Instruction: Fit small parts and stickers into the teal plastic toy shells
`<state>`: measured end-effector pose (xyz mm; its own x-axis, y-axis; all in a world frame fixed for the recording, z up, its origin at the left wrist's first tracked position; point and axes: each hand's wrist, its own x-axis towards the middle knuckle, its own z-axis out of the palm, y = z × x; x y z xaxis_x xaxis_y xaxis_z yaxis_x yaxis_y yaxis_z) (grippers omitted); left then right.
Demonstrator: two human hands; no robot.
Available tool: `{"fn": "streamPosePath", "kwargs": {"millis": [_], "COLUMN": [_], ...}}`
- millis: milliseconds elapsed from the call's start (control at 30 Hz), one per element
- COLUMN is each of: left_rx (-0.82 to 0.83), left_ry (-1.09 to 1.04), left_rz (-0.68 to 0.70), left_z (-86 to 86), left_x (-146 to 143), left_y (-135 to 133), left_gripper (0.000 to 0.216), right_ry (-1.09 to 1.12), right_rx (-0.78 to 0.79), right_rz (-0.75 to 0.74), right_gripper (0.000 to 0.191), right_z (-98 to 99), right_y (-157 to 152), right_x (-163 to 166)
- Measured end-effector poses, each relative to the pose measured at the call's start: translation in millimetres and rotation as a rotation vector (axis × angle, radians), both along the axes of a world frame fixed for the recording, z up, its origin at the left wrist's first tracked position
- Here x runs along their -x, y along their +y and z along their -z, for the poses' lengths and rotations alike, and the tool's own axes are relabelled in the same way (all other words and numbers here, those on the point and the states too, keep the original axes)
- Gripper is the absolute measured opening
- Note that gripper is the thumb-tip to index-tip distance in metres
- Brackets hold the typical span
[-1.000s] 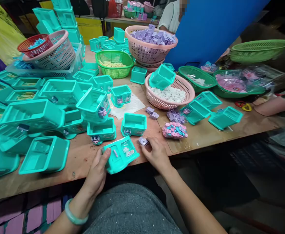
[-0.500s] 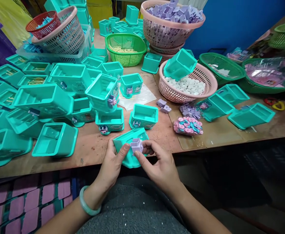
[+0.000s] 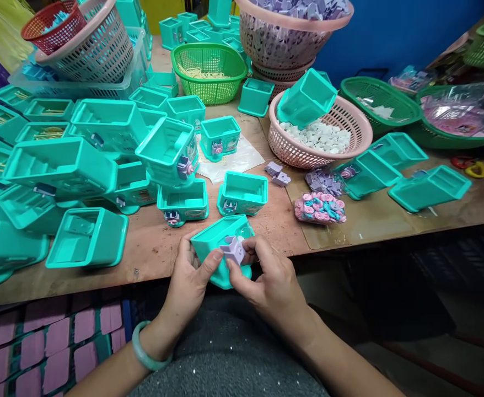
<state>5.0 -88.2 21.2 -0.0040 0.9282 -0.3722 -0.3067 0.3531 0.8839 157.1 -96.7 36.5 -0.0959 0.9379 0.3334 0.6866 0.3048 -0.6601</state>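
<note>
My left hand (image 3: 190, 281) grips a teal plastic housing (image 3: 221, 242) at the table's front edge, tilted up on its side. My right hand (image 3: 267, 278) pinches a small lilac square part (image 3: 234, 249) and presses it against the housing's face. Both thumbs meet near the lilac part. A pale green bangle (image 3: 143, 347) sits on my left wrist.
Many teal housings (image 3: 85, 165) crowd the left half of the wooden table (image 3: 155, 248). A pink basket of white pieces (image 3: 320, 140), a pink basket of lilac parts (image 3: 287, 33), a green basket (image 3: 209, 69), loose lilac parts (image 3: 278, 173) and a heap of pink and teal buttons (image 3: 320, 208) lie beyond.
My right hand picked the lilac part off the table and brought it to the housing. My left hand lifted the housing from lying flat and tilted it upright. The view has tipped down.
</note>
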Motion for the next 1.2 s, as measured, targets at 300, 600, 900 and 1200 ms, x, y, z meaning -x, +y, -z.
{"fn": "streamPosePath", "kwargs": {"millis": [300, 600, 900, 1200], "left_rx": [0.024, -0.014, 0.004, -0.041], "left_ry": [0.013, 0.027, 0.022, 0.066], "left_rz": [-0.011, 0.035, 0.11, 0.145], "left_z": [0.6, 5.9, 3.7, 8.1], "left_x": [0.9, 5.4, 6.6, 12.4], "left_y": [-1.2, -4.7, -4.5, -4.8], "left_gripper": [0.056, 0.053, 0.059, 0.061], "right_ry": [-0.099, -0.026, 0.165, 0.143], "right_rx": [-0.106, 0.043, 0.212, 0.048], "right_rz": [0.0, -0.183, -0.083, -0.116], "right_gripper": [0.011, 0.011, 0.012, 0.016], "right_z": [-1.4, -6.7, -11.5, 4.4], "right_y": [-1.8, -0.7, -14.0, -19.7], "right_x": [5.8, -9.4, -16.1, -10.1]}}
